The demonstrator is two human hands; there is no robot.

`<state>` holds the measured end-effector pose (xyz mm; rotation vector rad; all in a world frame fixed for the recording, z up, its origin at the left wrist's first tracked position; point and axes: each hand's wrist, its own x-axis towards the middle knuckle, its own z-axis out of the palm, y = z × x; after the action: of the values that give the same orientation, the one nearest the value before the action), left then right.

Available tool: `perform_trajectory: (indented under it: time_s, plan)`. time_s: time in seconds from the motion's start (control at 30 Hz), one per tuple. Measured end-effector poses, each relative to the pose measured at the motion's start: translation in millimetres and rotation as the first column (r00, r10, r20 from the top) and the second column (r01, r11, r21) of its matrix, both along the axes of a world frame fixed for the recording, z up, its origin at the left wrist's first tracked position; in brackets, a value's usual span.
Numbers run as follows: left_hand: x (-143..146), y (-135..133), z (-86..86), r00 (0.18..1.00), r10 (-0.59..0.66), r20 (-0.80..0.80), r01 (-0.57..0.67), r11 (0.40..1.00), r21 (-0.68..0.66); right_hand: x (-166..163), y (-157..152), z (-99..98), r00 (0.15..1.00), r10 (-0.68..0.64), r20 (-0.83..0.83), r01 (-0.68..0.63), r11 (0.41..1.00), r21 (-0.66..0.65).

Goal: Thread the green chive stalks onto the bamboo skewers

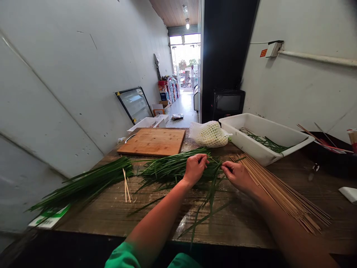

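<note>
My left hand is closed round a few leaves at the right end of a pile of green chives on the wooden table. My right hand pinches the same leaves just to the right, fingers curled. Some loose chive leaves hang down toward me from between my hands. A spread of bamboo skewers lies right under and beside my right wrist. A second chive bundle lies at the left, with two loose skewers beside it.
A wooden cutting board lies at the back. A netted white bundle sits next to a white tub holding some chives. Dark tray with sticks at far right. A corridor with boxes and a distant person runs behind.
</note>
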<state>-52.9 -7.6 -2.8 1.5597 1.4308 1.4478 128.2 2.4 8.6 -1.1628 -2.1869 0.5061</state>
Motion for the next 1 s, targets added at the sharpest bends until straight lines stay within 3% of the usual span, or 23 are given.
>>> perform_trajectory:
  time_s: [0.37, 1.0]
  plan:
    - [0.9, 0.4, 0.7, 0.970, -0.060, 0.238, 0.070, 0.997, -0.036, 0.3, 0.1, 0.3, 1.000, 0.009, 0.010, -0.009, 1.000, -0.018]
    - [5.1, 1.3, -5.6, 0.952, -0.005, 0.306, 0.009, 1.000, -0.013, 0.4, 0.4, -1.9, 0.999, 0.029, -0.018, -0.029, 1.000, -0.002]
